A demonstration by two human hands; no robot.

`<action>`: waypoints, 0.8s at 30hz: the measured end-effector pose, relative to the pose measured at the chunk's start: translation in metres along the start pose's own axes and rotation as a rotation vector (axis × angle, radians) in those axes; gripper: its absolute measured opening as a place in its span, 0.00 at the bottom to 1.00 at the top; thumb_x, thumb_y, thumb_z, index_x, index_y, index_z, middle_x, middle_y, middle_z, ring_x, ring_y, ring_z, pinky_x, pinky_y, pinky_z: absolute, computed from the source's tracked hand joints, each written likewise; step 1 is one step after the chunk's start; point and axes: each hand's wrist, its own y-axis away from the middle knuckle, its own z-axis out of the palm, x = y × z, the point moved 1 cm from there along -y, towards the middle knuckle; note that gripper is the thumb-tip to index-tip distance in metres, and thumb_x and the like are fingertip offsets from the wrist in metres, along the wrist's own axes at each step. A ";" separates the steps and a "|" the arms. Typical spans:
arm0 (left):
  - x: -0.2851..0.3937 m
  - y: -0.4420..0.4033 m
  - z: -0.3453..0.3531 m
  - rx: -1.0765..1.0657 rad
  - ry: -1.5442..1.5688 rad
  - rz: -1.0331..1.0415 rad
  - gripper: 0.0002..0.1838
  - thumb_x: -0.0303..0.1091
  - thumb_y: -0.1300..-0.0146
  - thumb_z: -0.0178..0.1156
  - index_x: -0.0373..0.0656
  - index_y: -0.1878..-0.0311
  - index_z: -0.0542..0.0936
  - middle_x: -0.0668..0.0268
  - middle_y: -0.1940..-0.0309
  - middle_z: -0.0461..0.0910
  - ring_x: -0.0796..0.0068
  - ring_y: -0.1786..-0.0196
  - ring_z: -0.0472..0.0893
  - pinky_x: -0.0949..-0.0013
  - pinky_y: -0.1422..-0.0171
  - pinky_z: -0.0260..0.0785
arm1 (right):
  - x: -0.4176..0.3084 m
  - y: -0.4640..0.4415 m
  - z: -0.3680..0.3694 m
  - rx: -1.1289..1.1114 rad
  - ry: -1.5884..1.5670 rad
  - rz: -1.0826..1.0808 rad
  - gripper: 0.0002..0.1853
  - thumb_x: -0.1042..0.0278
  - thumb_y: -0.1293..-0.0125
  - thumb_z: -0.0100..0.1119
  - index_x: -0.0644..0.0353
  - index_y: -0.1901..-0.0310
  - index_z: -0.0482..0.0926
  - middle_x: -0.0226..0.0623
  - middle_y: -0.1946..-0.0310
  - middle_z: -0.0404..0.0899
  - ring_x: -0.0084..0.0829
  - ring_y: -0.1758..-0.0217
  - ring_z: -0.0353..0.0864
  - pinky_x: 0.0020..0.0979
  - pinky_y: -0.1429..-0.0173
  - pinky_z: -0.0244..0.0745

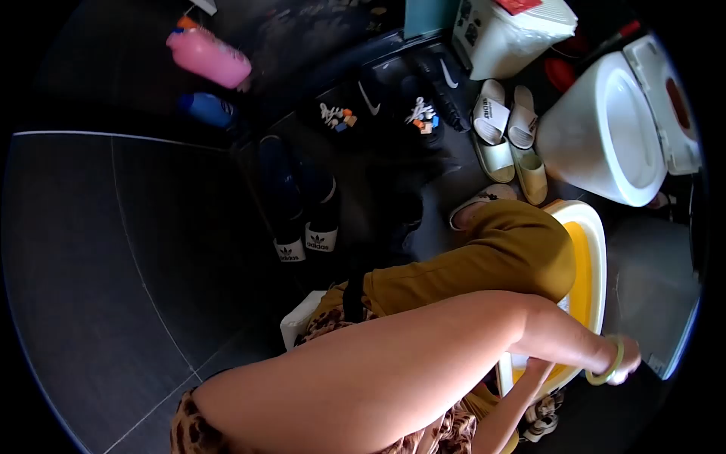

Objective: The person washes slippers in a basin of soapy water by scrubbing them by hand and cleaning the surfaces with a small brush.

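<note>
My left arm stretches across the view, and my left hand (625,365), with a pale green bracelet (609,362) at its wrist, is just beyond the rim of a basin (597,257). The basin is white outside and yellow inside. My left hand's fingers are blurred, so what they hold, if anything, does not show. My right hand (538,368) is lower, at the basin's near part, partly hidden behind my left forearm; its fingers cannot be made out. My bent knee in mustard trousers (484,257) covers part of the basin, hiding most of its contents.
A white toilet (597,136) stands beyond the basin. Pale slippers (499,144), black Nike shoes (446,87) and Adidas slides (321,238) lie on the dark floor. A pink bottle (210,57), blue bottle (209,110) and lined white bin (514,38) are farther off. A grey panel (650,295) stands at right.
</note>
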 end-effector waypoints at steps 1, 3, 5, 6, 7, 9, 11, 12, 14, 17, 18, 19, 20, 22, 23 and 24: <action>0.026 0.017 -0.023 0.046 0.037 0.119 0.12 0.36 0.42 0.55 0.41 0.59 0.82 0.57 0.61 0.80 0.60 0.54 0.79 0.62 0.47 0.70 | -0.004 0.002 0.005 -0.002 0.015 0.008 0.17 0.68 0.35 0.52 0.62 0.46 0.73 0.38 0.52 0.79 0.28 0.54 0.80 0.26 0.53 0.75; 0.067 0.059 -0.083 0.163 0.012 0.331 0.14 0.41 0.40 0.54 0.42 0.59 0.82 0.58 0.61 0.80 0.60 0.52 0.79 0.60 0.44 0.67 | -0.011 0.006 0.014 -0.004 0.040 0.012 0.17 0.67 0.34 0.51 0.62 0.46 0.73 0.38 0.52 0.79 0.27 0.53 0.80 0.26 0.53 0.76; 0.059 0.100 -0.138 0.365 -0.112 0.401 0.16 0.44 0.40 0.53 0.43 0.61 0.82 0.59 0.62 0.80 0.60 0.53 0.78 0.59 0.43 0.67 | -0.015 0.008 0.019 -0.009 0.059 0.015 0.17 0.67 0.34 0.50 0.62 0.45 0.72 0.38 0.51 0.78 0.27 0.53 0.80 0.26 0.53 0.76; 0.049 0.121 -0.168 0.482 -0.196 0.386 0.16 0.44 0.40 0.53 0.43 0.62 0.82 0.60 0.64 0.80 0.60 0.55 0.78 0.60 0.44 0.67 | -0.018 0.008 0.022 -0.010 0.069 0.012 0.17 0.67 0.34 0.50 0.62 0.45 0.72 0.38 0.51 0.78 0.27 0.53 0.80 0.25 0.53 0.76; 0.018 0.140 -0.196 0.743 -0.080 0.533 0.12 0.40 0.42 0.57 0.43 0.61 0.80 0.62 0.64 0.79 0.64 0.59 0.78 0.64 0.48 0.68 | -0.019 0.007 0.029 -0.016 0.080 0.009 0.17 0.66 0.34 0.50 0.62 0.45 0.72 0.38 0.50 0.78 0.26 0.53 0.80 0.25 0.53 0.76; -0.059 0.203 -0.260 0.819 0.072 0.322 0.13 0.36 0.43 0.59 0.42 0.56 0.79 0.61 0.64 0.80 0.69 0.62 0.79 0.68 0.54 0.70 | -0.023 0.007 0.038 -0.013 0.095 -0.005 0.18 0.67 0.33 0.48 0.59 0.42 0.71 0.36 0.50 0.79 0.25 0.53 0.80 0.23 0.55 0.76; -0.158 0.300 -0.316 0.958 0.137 -0.004 0.17 0.33 0.43 0.61 0.40 0.51 0.78 0.61 0.63 0.82 0.74 0.64 0.79 0.72 0.60 0.72 | -0.023 0.005 0.040 -0.021 0.076 -0.027 0.17 0.68 0.33 0.49 0.61 0.44 0.72 0.37 0.54 0.81 0.27 0.55 0.82 0.24 0.55 0.78; -0.203 0.361 -0.336 1.061 0.092 -0.170 0.19 0.31 0.44 0.62 0.40 0.48 0.78 0.60 0.62 0.82 0.77 0.66 0.80 0.73 0.63 0.73 | -0.021 0.005 0.039 -0.013 0.073 -0.031 0.17 0.68 0.33 0.49 0.61 0.44 0.72 0.37 0.54 0.81 0.27 0.55 0.82 0.24 0.55 0.78; -0.229 0.486 -0.346 1.079 -0.280 -0.905 0.21 0.38 0.42 0.62 0.40 0.46 0.76 0.54 0.50 0.78 0.64 0.48 0.78 0.66 0.42 0.69 | -0.015 0.008 0.036 0.014 0.082 -0.007 0.16 0.68 0.33 0.49 0.59 0.45 0.72 0.34 0.57 0.81 0.25 0.58 0.82 0.22 0.58 0.77; -0.255 0.617 -0.324 0.888 -0.574 -1.603 0.34 0.52 0.47 0.61 0.50 0.38 0.69 0.50 0.42 0.71 0.52 0.38 0.69 0.59 0.34 0.61 | -0.008 0.009 0.036 0.056 0.087 0.023 0.15 0.68 0.33 0.50 0.57 0.46 0.73 0.31 0.61 0.81 0.24 0.60 0.82 0.22 0.60 0.77; -0.256 0.638 -0.311 0.844 -0.535 -1.669 0.36 0.52 0.48 0.62 0.51 0.36 0.67 0.49 0.40 0.69 0.50 0.38 0.69 0.59 0.33 0.60 | -0.005 0.011 0.033 0.075 0.093 0.040 0.14 0.68 0.33 0.50 0.57 0.47 0.73 0.30 0.62 0.81 0.24 0.61 0.82 0.23 0.62 0.77; -0.260 0.650 -0.302 0.796 -0.465 -1.682 0.39 0.51 0.48 0.63 0.52 0.34 0.64 0.49 0.39 0.67 0.50 0.36 0.67 0.59 0.32 0.59 | -0.002 0.009 0.028 0.043 0.081 0.048 0.12 0.68 0.34 0.50 0.56 0.49 0.74 0.29 0.63 0.82 0.23 0.63 0.82 0.23 0.64 0.77; -0.265 0.662 -0.292 0.748 -0.397 -1.694 0.41 0.51 0.48 0.64 0.52 0.32 0.60 0.48 0.37 0.65 0.50 0.35 0.65 0.58 0.31 0.57 | 0.000 0.009 0.026 0.032 0.089 0.041 0.14 0.68 0.34 0.51 0.58 0.47 0.73 0.31 0.61 0.81 0.25 0.61 0.81 0.24 0.62 0.76; -0.273 0.668 -0.289 0.681 -0.294 -1.580 0.44 0.51 0.48 0.65 0.51 0.30 0.56 0.49 0.34 0.60 0.51 0.33 0.62 0.58 0.30 0.57 | 0.000 0.013 0.029 0.038 0.085 0.027 0.17 0.67 0.34 0.51 0.61 0.45 0.72 0.33 0.58 0.81 0.27 0.60 0.81 0.25 0.61 0.75; -0.277 0.671 -0.288 0.650 -0.238 -1.523 0.46 0.51 0.48 0.66 0.51 0.29 0.55 0.50 0.32 0.57 0.52 0.31 0.61 0.58 0.30 0.56 | -0.003 0.016 0.033 0.036 0.124 0.040 0.17 0.66 0.34 0.51 0.60 0.45 0.73 0.33 0.58 0.81 0.27 0.60 0.81 0.25 0.61 0.74; -0.280 0.671 -0.291 0.650 -0.246 -1.567 0.47 0.52 0.52 0.67 0.52 0.30 0.58 0.48 0.34 0.61 0.51 0.33 0.62 0.59 0.30 0.57 | -0.005 0.020 0.036 0.045 0.159 0.054 0.17 0.66 0.35 0.51 0.60 0.45 0.73 0.33 0.58 0.81 0.27 0.60 0.80 0.25 0.61 0.74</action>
